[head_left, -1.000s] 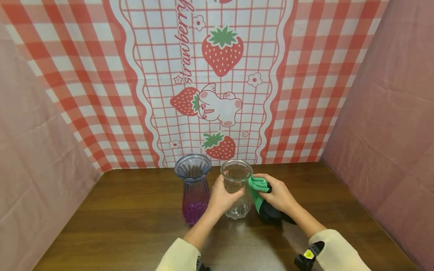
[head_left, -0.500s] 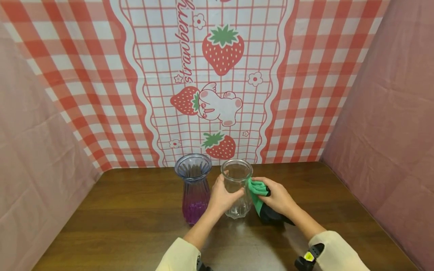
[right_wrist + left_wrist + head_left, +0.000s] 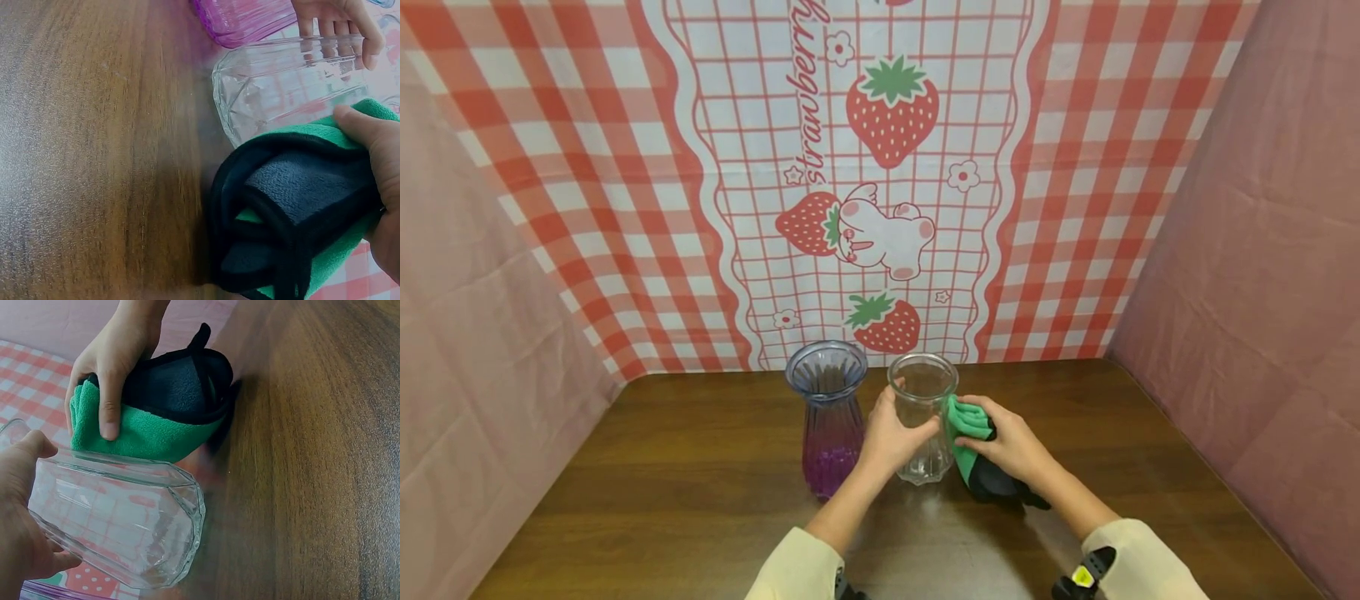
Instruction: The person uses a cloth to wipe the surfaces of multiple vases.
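Observation:
A clear glass vase stands upright on the wooden table, its sides ribbed and its rim round. My left hand grips it from the left, thumb across the front and fingers behind. My right hand holds a folded green and dark grey cloth with black edging, pinched between thumb and fingers. In the left wrist view the green side of the cloth touches the side of the vase. The lower part of the cloth hangs bunched near the tabletop in the right wrist view.
Just left of the clear vase stands a taller vase, bluish at the rim and purple at the base. A red and white checked strawberry cloth hangs behind the table. Pink fabric closes off both sides.
My right hand has slid slightly down along the vase's right side with the green cloth. My left hand and both vases stay where they were.

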### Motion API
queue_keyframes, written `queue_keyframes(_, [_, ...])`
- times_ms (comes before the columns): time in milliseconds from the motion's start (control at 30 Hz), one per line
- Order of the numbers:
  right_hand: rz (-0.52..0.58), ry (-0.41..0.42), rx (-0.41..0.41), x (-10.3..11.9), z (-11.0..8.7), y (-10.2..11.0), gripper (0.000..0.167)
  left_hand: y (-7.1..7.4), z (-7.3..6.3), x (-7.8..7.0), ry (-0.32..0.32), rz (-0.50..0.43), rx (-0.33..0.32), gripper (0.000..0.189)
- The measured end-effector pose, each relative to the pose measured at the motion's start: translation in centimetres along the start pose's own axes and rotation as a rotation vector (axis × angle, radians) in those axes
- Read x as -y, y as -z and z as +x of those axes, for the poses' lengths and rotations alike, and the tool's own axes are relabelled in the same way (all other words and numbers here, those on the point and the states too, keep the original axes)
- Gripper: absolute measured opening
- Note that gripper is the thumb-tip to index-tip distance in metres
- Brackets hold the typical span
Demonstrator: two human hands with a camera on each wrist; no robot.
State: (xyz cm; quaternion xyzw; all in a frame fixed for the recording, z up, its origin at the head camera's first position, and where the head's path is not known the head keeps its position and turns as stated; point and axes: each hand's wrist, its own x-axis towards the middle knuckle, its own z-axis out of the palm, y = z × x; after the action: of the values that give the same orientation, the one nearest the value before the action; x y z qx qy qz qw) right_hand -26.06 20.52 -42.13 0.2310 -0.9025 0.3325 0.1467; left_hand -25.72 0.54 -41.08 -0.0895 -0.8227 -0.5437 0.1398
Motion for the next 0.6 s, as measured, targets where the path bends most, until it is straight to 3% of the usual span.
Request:
queue_keyframes(233, [-0.002, 0.004, 0.099, 0.2, -0.4, 0.3, 0.069, 0.1, 0.0, 0.0, 0.0, -0.005, 0.0, 0.077])
queue_keyframes(400, [-0.03, 0.045, 0.107, 0.2, -0.4, 0.6, 0.068, 0.1, -0.1, 0.0, 0.011, -0.011, 0.012, 0.078])
queue_keyframes(600, [-0.173, 0.082, 0.117, 0.3, -0.3, 1.4, 0.069, 0.0, 0.0, -0.1, 0.011, -0.013, 0.014, 0.079])
